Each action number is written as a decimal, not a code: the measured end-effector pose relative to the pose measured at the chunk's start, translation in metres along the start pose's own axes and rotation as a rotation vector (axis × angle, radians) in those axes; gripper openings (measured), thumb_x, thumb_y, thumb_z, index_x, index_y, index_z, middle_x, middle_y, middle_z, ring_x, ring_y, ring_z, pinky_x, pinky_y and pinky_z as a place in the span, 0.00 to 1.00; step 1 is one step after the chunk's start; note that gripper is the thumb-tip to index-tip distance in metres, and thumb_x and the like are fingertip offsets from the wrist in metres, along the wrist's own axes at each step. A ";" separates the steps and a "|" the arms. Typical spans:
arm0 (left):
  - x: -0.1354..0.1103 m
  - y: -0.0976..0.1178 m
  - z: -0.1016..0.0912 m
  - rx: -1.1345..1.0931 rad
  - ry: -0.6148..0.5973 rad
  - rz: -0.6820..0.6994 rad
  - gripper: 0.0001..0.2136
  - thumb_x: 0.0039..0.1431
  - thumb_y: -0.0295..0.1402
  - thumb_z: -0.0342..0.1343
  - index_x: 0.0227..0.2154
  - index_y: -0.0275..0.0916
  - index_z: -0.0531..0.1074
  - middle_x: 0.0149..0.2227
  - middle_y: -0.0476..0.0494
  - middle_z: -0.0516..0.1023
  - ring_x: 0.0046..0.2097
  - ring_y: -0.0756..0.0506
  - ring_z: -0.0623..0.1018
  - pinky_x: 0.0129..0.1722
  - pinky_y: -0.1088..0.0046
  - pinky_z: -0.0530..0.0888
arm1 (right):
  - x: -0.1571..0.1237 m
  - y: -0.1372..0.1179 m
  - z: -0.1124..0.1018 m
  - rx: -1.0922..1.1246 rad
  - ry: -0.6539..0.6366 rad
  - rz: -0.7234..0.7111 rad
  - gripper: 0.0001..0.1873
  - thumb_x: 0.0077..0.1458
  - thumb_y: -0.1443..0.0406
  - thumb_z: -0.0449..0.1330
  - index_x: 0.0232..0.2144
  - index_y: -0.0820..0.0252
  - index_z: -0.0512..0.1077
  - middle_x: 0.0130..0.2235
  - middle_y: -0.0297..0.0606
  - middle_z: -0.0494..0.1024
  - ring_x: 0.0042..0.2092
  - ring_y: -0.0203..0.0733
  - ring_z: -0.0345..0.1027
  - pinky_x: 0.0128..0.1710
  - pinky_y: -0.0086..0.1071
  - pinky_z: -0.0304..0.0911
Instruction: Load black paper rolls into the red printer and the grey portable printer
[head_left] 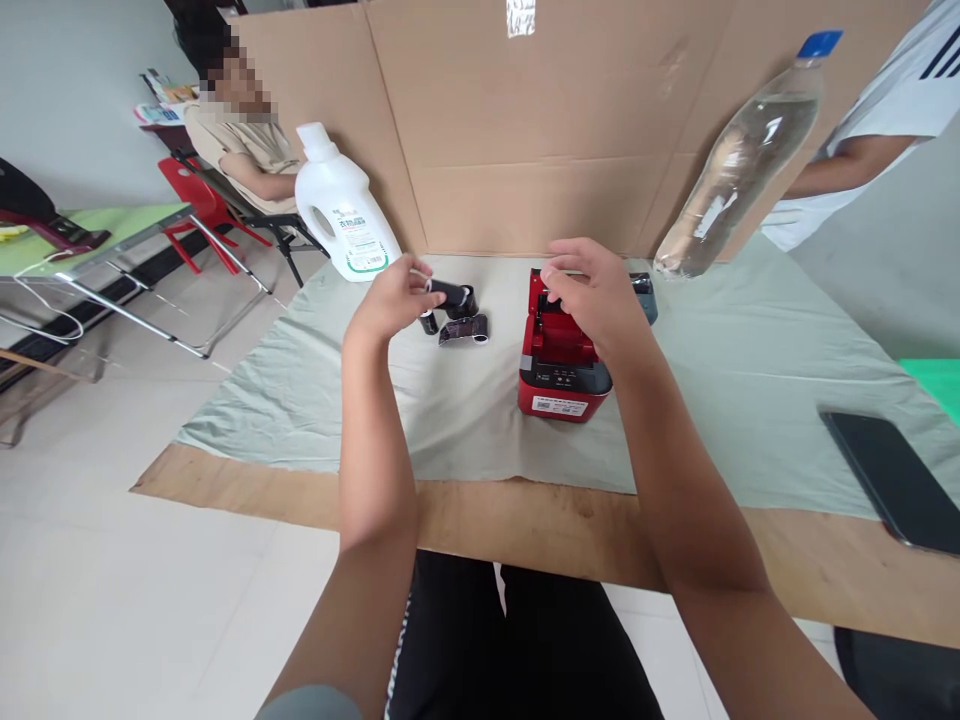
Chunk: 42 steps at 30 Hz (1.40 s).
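Observation:
My left hand (394, 297) closes its fingers on the end of a small black ribbon roll (448, 291). Below and beside that roll, more black rolls (463, 330) rest on the cloth, one with a shiny loose tail. A red and black label printer (564, 385) stands to the right with its top raised, showing a red inner bay. Over the back of this printer hovers my right hand (592, 290), fingers bent and apart, with nothing visible in them. It hides part of the printer's lid. Behind its wrist sits a dark grey object (643, 297), partly covered.
A white detergent jug (346, 215) and a tilted clear bottle with blue cap (750, 160) stand before a cardboard screen (525, 150). A black phone (896, 475) lies at the right edge. One person sits behind at left; another's arm (859, 165) shows at right.

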<state>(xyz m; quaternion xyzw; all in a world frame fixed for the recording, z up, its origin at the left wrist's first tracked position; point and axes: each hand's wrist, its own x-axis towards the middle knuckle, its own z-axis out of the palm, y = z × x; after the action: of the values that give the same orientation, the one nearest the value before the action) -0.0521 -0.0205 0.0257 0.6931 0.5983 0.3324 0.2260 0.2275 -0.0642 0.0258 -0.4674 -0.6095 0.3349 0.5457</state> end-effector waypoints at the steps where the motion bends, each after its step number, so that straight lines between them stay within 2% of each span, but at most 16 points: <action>1: 0.004 -0.013 -0.003 0.109 -0.002 -0.096 0.18 0.49 0.33 0.67 0.45 0.40 0.76 0.44 0.42 0.80 0.45 0.42 0.80 0.41 0.68 0.77 | 0.001 0.001 -0.001 -0.001 0.025 0.021 0.14 0.59 0.62 0.68 0.47 0.53 0.75 0.45 0.37 0.79 0.34 0.37 0.71 0.36 0.35 0.71; 3: 0.008 -0.033 -0.005 0.301 -0.068 -0.227 0.17 0.44 0.32 0.69 0.40 0.41 0.76 0.46 0.41 0.81 0.46 0.41 0.80 0.40 0.68 0.77 | 0.003 0.004 -0.002 -0.004 0.064 0.057 0.13 0.59 0.63 0.68 0.46 0.54 0.75 0.44 0.37 0.78 0.33 0.36 0.70 0.35 0.35 0.71; 5: 0.010 -0.045 -0.001 0.418 -0.170 -0.294 0.17 0.41 0.33 0.70 0.36 0.42 0.76 0.45 0.42 0.82 0.45 0.39 0.80 0.39 0.68 0.76 | 0.006 0.008 -0.002 0.000 0.069 0.062 0.12 0.59 0.62 0.68 0.45 0.54 0.75 0.43 0.37 0.78 0.32 0.35 0.70 0.35 0.35 0.71; 9: 0.014 -0.051 0.010 0.490 -0.337 -0.327 0.16 0.38 0.32 0.71 0.32 0.43 0.73 0.44 0.43 0.82 0.45 0.38 0.81 0.39 0.68 0.75 | 0.009 0.017 -0.001 0.046 0.034 0.006 0.15 0.57 0.58 0.71 0.45 0.52 0.75 0.40 0.35 0.78 0.33 0.36 0.71 0.31 0.31 0.71; 12: 0.017 -0.049 0.013 0.500 -0.353 -0.343 0.19 0.36 0.35 0.73 0.33 0.43 0.74 0.48 0.42 0.83 0.49 0.35 0.81 0.42 0.67 0.75 | 0.010 0.017 -0.001 0.045 0.060 0.040 0.13 0.56 0.61 0.70 0.44 0.54 0.76 0.39 0.35 0.78 0.32 0.35 0.71 0.31 0.31 0.70; 14: 0.018 -0.047 0.011 0.468 -0.296 -0.375 0.22 0.37 0.39 0.74 0.37 0.43 0.74 0.50 0.40 0.82 0.51 0.34 0.81 0.45 0.66 0.75 | 0.010 0.014 -0.002 0.039 0.086 0.067 0.12 0.57 0.62 0.69 0.44 0.55 0.77 0.40 0.35 0.78 0.32 0.36 0.71 0.31 0.32 0.71; 16: 0.018 -0.047 0.008 0.419 -0.112 -0.382 0.25 0.44 0.45 0.72 0.43 0.42 0.73 0.51 0.37 0.81 0.53 0.34 0.79 0.47 0.64 0.74 | 0.010 0.011 -0.003 0.040 0.109 0.066 0.11 0.58 0.62 0.69 0.43 0.55 0.76 0.40 0.36 0.78 0.33 0.36 0.72 0.31 0.32 0.70; 18: 0.018 -0.049 0.007 0.371 0.116 -0.338 0.22 0.55 0.48 0.65 0.48 0.41 0.71 0.53 0.37 0.80 0.54 0.36 0.78 0.51 0.62 0.74 | 0.010 0.007 -0.004 0.044 0.129 0.061 0.11 0.59 0.61 0.68 0.43 0.56 0.76 0.40 0.36 0.78 0.33 0.36 0.72 0.30 0.32 0.68; 20: 0.018 -0.054 0.010 0.335 0.229 -0.267 0.19 0.62 0.46 0.59 0.50 0.42 0.71 0.56 0.39 0.79 0.56 0.38 0.76 0.55 0.62 0.73 | 0.008 0.004 -0.005 0.045 0.141 0.069 0.09 0.61 0.61 0.66 0.43 0.56 0.75 0.40 0.36 0.78 0.31 0.34 0.71 0.29 0.31 0.67; 25: 0.026 -0.068 0.031 0.353 0.102 -0.198 0.18 0.59 0.43 0.61 0.51 0.45 0.76 0.58 0.41 0.77 0.64 0.36 0.71 0.62 0.59 0.71 | 0.005 0.002 -0.005 0.019 0.136 0.065 0.09 0.62 0.58 0.66 0.42 0.54 0.74 0.42 0.36 0.79 0.32 0.37 0.73 0.30 0.33 0.68; 29: 0.034 -0.071 0.045 0.443 0.111 -0.301 0.17 0.54 0.41 0.64 0.46 0.43 0.80 0.60 0.34 0.73 0.66 0.30 0.67 0.60 0.51 0.73 | 0.005 0.000 -0.005 0.009 0.117 0.069 0.10 0.62 0.57 0.66 0.43 0.53 0.74 0.43 0.36 0.79 0.33 0.38 0.74 0.30 0.34 0.68; 33: 0.036 -0.071 0.049 0.476 0.108 -0.371 0.17 0.47 0.35 0.68 0.42 0.42 0.80 0.59 0.31 0.72 0.66 0.27 0.66 0.59 0.47 0.74 | 0.005 -0.005 -0.006 0.025 0.135 0.097 0.06 0.63 0.61 0.63 0.42 0.54 0.74 0.44 0.36 0.80 0.32 0.36 0.72 0.31 0.33 0.67; 35: 0.033 -0.065 0.044 0.467 0.193 -0.312 0.15 0.50 0.36 0.66 0.42 0.42 0.80 0.60 0.32 0.70 0.66 0.27 0.66 0.62 0.47 0.72 | 0.004 -0.007 -0.006 0.037 0.145 0.101 0.03 0.63 0.64 0.62 0.41 0.54 0.74 0.44 0.36 0.80 0.31 0.36 0.72 0.31 0.33 0.66; 37: 0.027 -0.050 0.034 0.464 0.319 -0.186 0.13 0.55 0.39 0.64 0.42 0.42 0.79 0.63 0.34 0.68 0.67 0.28 0.64 0.65 0.46 0.67 | 0.003 -0.010 -0.005 0.028 0.153 0.089 0.03 0.64 0.66 0.62 0.40 0.54 0.74 0.44 0.36 0.80 0.31 0.35 0.72 0.32 0.33 0.67; 40: 0.009 -0.009 0.016 0.478 0.435 0.100 0.12 0.61 0.45 0.62 0.43 0.45 0.77 0.63 0.39 0.69 0.69 0.28 0.57 0.65 0.43 0.60 | -0.001 -0.016 -0.001 -0.008 0.112 0.072 0.03 0.64 0.67 0.62 0.40 0.56 0.76 0.42 0.36 0.81 0.34 0.35 0.72 0.36 0.32 0.69; 42: -0.007 0.025 0.010 0.490 0.418 0.327 0.12 0.66 0.46 0.59 0.46 0.46 0.75 0.59 0.42 0.73 0.69 0.32 0.56 0.64 0.42 0.57 | -0.005 -0.023 0.001 -0.032 0.030 0.079 0.05 0.65 0.64 0.63 0.42 0.56 0.76 0.41 0.37 0.81 0.35 0.36 0.72 0.37 0.31 0.69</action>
<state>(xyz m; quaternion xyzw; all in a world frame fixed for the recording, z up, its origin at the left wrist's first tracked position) -0.0278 -0.0306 0.0354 0.7304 0.5747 0.3453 -0.1302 0.2212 -0.0768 0.0445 -0.5048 -0.5874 0.3395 0.5337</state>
